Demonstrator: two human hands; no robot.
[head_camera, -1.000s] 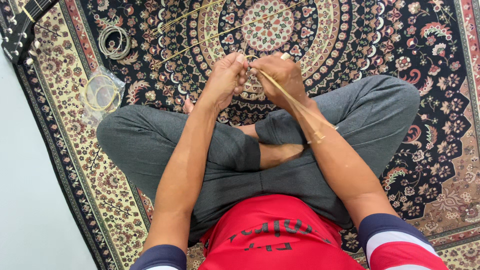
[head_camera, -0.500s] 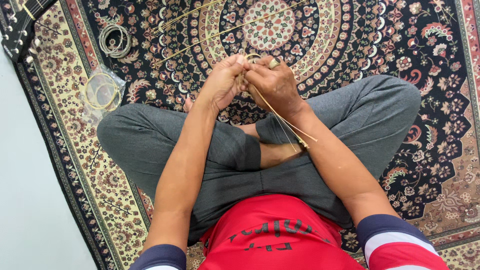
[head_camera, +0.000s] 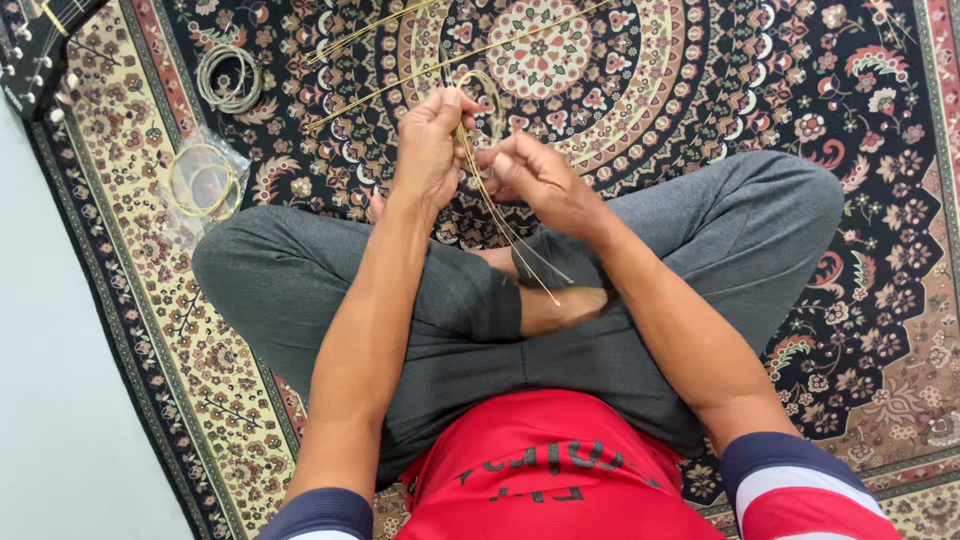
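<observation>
**Both hands coil a string**

The left hand (head_camera: 432, 140) is closed, pinching a gold string (head_camera: 505, 222) wound into a small loop above the lap. The right hand (head_camera: 535, 172) pinches the same string; its loose ends trail toward the shin. Other strings (head_camera: 400, 78) lie on the rug (head_camera: 720, 80), with two coils (head_camera: 228, 78) farther left.

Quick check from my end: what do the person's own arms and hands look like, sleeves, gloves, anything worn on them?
Both hands are bare: no gloves, rings or watch show on the left hand or the right hand. The forearms are uncovered up to short sleeves. The left sleeve is dark navy; the right sleeve is banded navy, white and red, matching the red shirt.
</observation>
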